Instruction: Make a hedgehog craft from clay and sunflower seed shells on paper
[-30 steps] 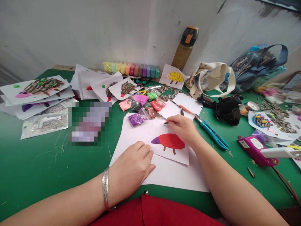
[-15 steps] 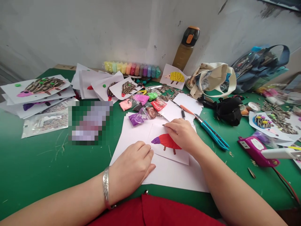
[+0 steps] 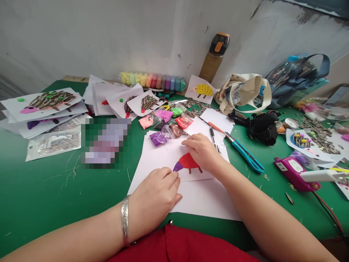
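Though apart, two hands (image 3: pixel 156 191) (image 3: pixel 203 153), one red hedgehog (image 3: pixel 188 162).

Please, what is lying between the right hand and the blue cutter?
In the head view, a black pen lies on white paper between the right hand and the blue cutter, then a strip of green table.
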Available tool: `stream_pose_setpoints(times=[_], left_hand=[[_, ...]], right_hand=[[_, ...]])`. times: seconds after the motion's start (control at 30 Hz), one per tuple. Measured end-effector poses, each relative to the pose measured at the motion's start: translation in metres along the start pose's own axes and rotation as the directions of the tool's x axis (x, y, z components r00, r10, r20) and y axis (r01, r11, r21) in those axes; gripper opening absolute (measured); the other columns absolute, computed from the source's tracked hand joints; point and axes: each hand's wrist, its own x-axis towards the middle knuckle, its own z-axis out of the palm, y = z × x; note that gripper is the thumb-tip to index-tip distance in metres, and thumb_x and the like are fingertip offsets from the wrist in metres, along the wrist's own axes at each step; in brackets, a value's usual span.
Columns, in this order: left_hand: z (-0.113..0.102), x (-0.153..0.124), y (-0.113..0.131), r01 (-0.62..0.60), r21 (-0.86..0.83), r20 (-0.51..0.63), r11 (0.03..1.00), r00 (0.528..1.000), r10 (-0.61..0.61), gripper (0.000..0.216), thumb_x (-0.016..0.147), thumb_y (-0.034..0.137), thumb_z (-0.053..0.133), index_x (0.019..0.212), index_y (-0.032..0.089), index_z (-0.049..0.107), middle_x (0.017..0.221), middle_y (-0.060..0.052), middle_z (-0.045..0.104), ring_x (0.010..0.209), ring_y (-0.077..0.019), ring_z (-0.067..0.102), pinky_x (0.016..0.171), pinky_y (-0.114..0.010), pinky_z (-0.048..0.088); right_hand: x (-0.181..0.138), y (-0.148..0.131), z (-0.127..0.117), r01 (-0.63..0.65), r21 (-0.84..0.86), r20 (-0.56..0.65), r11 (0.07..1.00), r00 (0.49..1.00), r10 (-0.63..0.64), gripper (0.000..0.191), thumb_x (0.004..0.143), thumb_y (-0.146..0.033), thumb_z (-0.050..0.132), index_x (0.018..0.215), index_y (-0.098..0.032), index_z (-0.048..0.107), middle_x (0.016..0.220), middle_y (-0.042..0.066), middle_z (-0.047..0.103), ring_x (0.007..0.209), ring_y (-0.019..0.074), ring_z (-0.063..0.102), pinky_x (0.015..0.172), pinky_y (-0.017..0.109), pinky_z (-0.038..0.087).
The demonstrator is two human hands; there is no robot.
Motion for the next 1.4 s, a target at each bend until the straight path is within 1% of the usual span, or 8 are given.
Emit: stream_pose_setpoints(times=[0.13,0.23,0.57,0.8,0.93,1.1,1.27,1.4], left_hand=[[-0.002,-0.001,-0.001,-0.01,0.043,-0.011,0.999,1.0,0.011,0.018,0.094,0.025,0.058,0.097,0.01,0.067,0.099,-0.011,0.068,0.094,-0.0279,0.06,0.079,-0.042,0.054],[-0.002,-0.001,-0.007,-0.03,0.097,-0.046,0.995,0.998,0.034,0.018,0.095,0.024,0.056,0.095,0.01,0.068,0.096,-0.011,0.068,0.093,-0.0267,0.06,0.078,-0.04,0.053],[-0.002,-0.002,-0.032,0.025,0.029,-0.048,0.999,0.999,-0.024,0.015,0.093,0.006,0.053,0.097,0.009,0.067,0.101,-0.011,0.067,0.098,-0.0244,0.058,0.084,-0.037,0.052],[-0.007,-0.001,-0.034,0.03,0.005,0.0,1.0,1.0,-0.03,0.017,0.093,0.004,0.051,0.098,0.009,0.067,0.102,-0.011,0.067,0.096,-0.0243,0.058,0.084,-0.038,0.054],[-0.008,-0.001,-0.038,0.038,0.024,0.013,0.999,0.999,-0.038,0.018,0.093,0.005,0.051,0.096,0.01,0.067,0.1,-0.01,0.067,0.095,-0.0236,0.058,0.084,-0.037,0.053],[-0.009,-0.002,-0.043,0.086,0.048,-0.008,0.995,0.996,-0.086,0.016,0.094,0.01,0.052,0.09,0.013,0.068,0.094,-0.008,0.066,0.09,-0.0234,0.058,0.082,-0.04,0.051],[-0.008,-0.001,-0.046,0.121,0.037,-0.035,0.992,0.992,-0.119,0.018,0.096,0.013,0.051,0.088,0.013,0.067,0.09,-0.008,0.065,0.088,-0.023,0.058,0.081,-0.04,0.05],[-0.007,-0.003,-0.047,0.112,0.027,-0.014,0.993,0.994,-0.111,0.016,0.094,0.01,0.053,0.087,0.013,0.067,0.09,-0.007,0.064,0.089,-0.0222,0.057,0.082,-0.038,0.049]], right_hand=[[-0.031,-0.015,-0.018,0.179,-0.091,-0.001,0.98,0.984,-0.179,0.033,0.09,-0.008,0.047,0.108,-0.021,0.071,0.111,0.011,0.066,0.102,0.0264,0.053,0.09,0.044,0.043],[-0.052,-0.019,-0.02,0.206,-0.06,0.022,0.977,0.979,-0.205,0.03,0.093,-0.017,0.05,0.118,-0.023,0.066,0.113,0.01,0.064,0.101,0.0254,0.054,0.089,0.044,0.044],[-0.063,-0.006,0.007,0.134,0.044,-0.122,0.99,0.984,-0.128,0.032,0.092,-0.013,0.053,0.123,-0.019,0.059,0.115,0.014,0.06,0.107,0.0264,0.058,0.09,0.045,0.051],[-0.07,-0.012,0.007,0.036,0.135,-0.141,0.99,0.99,-0.017,0.037,0.092,-0.014,0.052,0.129,-0.021,0.055,0.122,0.014,0.055,0.112,0.0235,0.058,0.089,0.038,0.055],[-0.069,-0.014,0.002,-0.017,0.189,-0.153,0.982,0.987,0.047,0.036,0.093,-0.017,0.052,0.128,-0.02,0.057,0.121,0.012,0.057,0.094,0.018,0.066,0.084,0.033,0.057],[-0.057,-0.003,-0.012,-0.087,0.082,-0.244,0.993,0.964,0.104,0.034,0.092,-0.021,0.052,0.124,-0.019,0.062,0.117,0.012,0.063,0.105,0.0224,0.064,0.087,0.036,0.057],[-0.046,0.012,-0.011,-0.065,0.027,-0.123,0.998,0.99,0.067,0.041,0.092,-0.012,0.039,0.128,-0.017,0.059,0.131,0.012,0.062,0.119,0.0238,0.06,0.096,0.037,0.053],[-0.054,0.014,-0.005,-0.085,-0.047,-0.054,0.995,0.995,0.082,0.048,0.091,-0.011,0.039,0.137,-0.016,0.052,0.132,0.013,0.062,0.116,0.0266,0.062,0.09,0.039,0.056]])
